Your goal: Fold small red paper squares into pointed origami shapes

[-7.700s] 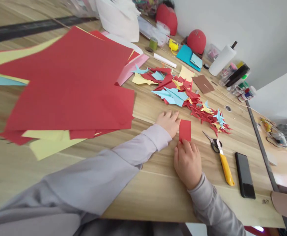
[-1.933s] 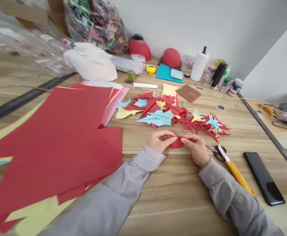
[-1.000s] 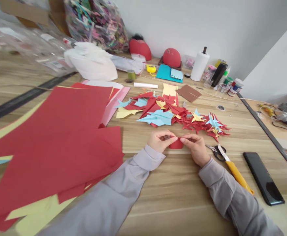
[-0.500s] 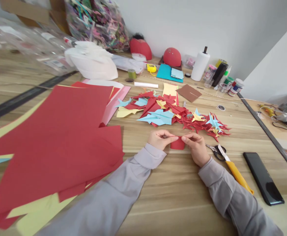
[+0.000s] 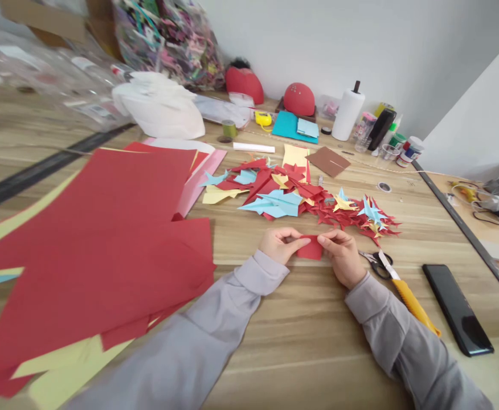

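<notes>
Since the earliest frame, right hand (image 5: 345, 256) has shifted from near edge of red paper rectangle (image 5: 310, 250) to far-right corner; left hand (image 5: 277, 245) at far-left, paper pinched between both. Beyond grip: folded paper planes (image 5: 273, 204). Rightward: scissors (image 5: 380, 269), utility knife (image 5: 414, 305).

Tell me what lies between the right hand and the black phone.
In the head view, scissors and a yellow-handled knife lie between the right hand, which pinches red paper, and the black phone.
</notes>
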`<action>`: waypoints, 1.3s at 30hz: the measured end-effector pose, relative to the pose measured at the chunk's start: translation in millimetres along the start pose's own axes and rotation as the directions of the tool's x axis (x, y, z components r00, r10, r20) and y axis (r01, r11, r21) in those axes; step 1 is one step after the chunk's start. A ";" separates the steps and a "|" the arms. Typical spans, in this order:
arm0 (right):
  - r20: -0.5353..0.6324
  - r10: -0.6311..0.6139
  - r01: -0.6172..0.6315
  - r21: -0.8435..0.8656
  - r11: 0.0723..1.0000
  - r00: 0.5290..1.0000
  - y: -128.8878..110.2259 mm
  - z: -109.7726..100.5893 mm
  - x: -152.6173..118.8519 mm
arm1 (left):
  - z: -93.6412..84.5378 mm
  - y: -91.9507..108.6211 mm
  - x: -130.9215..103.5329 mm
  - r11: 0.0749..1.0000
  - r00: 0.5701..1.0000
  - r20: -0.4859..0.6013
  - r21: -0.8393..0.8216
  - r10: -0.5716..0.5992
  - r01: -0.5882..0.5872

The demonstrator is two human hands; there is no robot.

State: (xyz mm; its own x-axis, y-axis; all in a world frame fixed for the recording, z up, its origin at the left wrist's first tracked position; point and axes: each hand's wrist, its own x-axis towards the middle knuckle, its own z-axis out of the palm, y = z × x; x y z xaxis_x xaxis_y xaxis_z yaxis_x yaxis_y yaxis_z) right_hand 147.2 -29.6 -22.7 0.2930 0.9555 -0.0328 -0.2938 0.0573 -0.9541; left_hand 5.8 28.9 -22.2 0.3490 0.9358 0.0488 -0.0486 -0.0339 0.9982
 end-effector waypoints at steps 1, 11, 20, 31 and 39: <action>0.002 0.006 -0.006 0.004 1.000 1.000 -0.2 0.3 0.0 | 0.2 0.4 -0.9 1.000 1.000 0.006 -0.010 -0.015 0.015; -0.025 0.055 -0.051 0.130 0.990 0.998 -4.9 4.1 -0.3 | 0.2 4.0 -0.1 0.995 0.993 0.084 -0.034 -0.087 0.090; -0.049 0.090 -0.079 0.192 0.978 0.995 -7.3 4.1 0.6 | 3.2 7.3 -4.6 0.988 0.982 0.129 -0.044 -0.139 0.146; -0.050 0.105 -0.092 0.221 0.971 0.993 -8.4 4.9 1.6 | 3.3 -2.1 0.8 0.986 0.988 0.077 -0.088 -0.135 0.142; -0.012 0.040 -0.040 0.010 0.999 0.999 -4.0 2.5 -0.1 | -0.2 1.6 5.9 0.970 0.993 -0.096 -0.238 -0.064 0.040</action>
State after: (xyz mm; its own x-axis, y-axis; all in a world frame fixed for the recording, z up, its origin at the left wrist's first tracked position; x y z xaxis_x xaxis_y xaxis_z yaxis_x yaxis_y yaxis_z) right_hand 146.0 -29.2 -18.2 0.2914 0.9537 -0.0748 -0.3144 0.0216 -0.9491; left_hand 7.7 34.4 -20.3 0.2602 0.9654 -0.0191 -0.2562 0.0880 0.9626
